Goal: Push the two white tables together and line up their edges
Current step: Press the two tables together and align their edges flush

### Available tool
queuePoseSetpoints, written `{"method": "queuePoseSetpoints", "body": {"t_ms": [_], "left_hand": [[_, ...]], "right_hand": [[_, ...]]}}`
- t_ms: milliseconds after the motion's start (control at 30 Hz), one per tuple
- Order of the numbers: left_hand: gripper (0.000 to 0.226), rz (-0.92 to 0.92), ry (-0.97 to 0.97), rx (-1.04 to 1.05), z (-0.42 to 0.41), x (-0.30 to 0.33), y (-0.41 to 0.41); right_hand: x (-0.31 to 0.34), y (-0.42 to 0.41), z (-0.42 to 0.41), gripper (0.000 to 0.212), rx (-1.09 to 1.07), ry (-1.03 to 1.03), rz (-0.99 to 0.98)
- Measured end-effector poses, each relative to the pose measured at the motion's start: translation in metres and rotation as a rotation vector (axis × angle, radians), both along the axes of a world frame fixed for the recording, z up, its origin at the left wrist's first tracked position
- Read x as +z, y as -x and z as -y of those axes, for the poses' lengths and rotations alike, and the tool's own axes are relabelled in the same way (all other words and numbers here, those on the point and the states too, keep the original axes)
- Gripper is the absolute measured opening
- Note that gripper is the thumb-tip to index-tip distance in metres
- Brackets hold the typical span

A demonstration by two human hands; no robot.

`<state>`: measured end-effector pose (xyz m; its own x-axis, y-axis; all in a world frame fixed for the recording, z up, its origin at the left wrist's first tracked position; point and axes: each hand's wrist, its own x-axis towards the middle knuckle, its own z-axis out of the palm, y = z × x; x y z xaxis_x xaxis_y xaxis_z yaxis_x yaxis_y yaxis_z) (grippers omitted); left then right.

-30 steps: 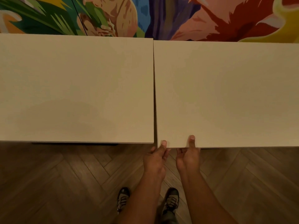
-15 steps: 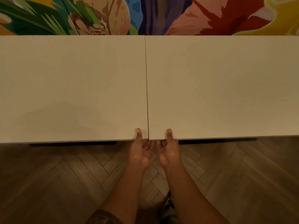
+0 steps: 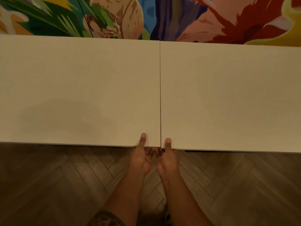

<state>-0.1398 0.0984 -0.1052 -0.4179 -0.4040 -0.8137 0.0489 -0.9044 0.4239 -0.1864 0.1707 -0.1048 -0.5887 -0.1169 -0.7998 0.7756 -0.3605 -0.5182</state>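
Two white tables stand side by side, the left table (image 3: pixel 78 88) and the right table (image 3: pixel 231 95), with only a thin dark seam between them. Their near edges almost meet; the right table's near edge sits slightly lower in the view than the left one's. My left hand (image 3: pixel 142 154) grips the left table's near right corner, thumb on top, fingers under. My right hand (image 3: pixel 168 156) grips the right table's near left corner the same way. Both hands flank the seam.
A brightly painted mural wall (image 3: pixel 162 17) runs right behind the tables' far edges. Dark herringbone wood floor (image 3: pixel 65 185) lies under me on the near side. My forearms reach up from the bottom of the view.
The right table has closed up against the left one and its edges came nearly level. My left hand shifted from the right table's corner to the left table's corner.
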Motion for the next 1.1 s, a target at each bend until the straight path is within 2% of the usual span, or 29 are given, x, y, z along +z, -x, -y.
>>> {"method": "queuePoseSetpoints", "body": {"t_ms": [133,333,500,600,833,1100], "left_hand": [[0.042,-0.005,0.011,0.0,0.0,-0.002,0.001],[0.056,-0.022,-0.005,0.034,-0.001,-0.01,0.001],[0.057,-0.016,-0.03,0.006,-0.001,-0.011,0.002],[0.051,-0.006,-0.001,0.005,0.0,-0.007,0.0],[0.044,-0.019,-0.002,0.025,-0.001,-0.002,-0.005],[0.04,-0.015,-0.034,0.03,-0.002,0.006,-0.003]], "right_hand": [[-0.004,-0.001,0.008,0.037,0.029,-0.136,-0.032],[0.001,0.001,0.013,0.024,0.018,-0.156,-0.046],[0.008,0.004,0.018,0.041,0.096,-0.202,-0.027],[0.014,0.004,0.018,0.036,0.116,-0.213,-0.028],[0.017,0.005,0.0,0.03,0.128,-0.069,-0.021],[0.014,0.0,-0.008,0.047,0.036,0.098,0.015]]}}
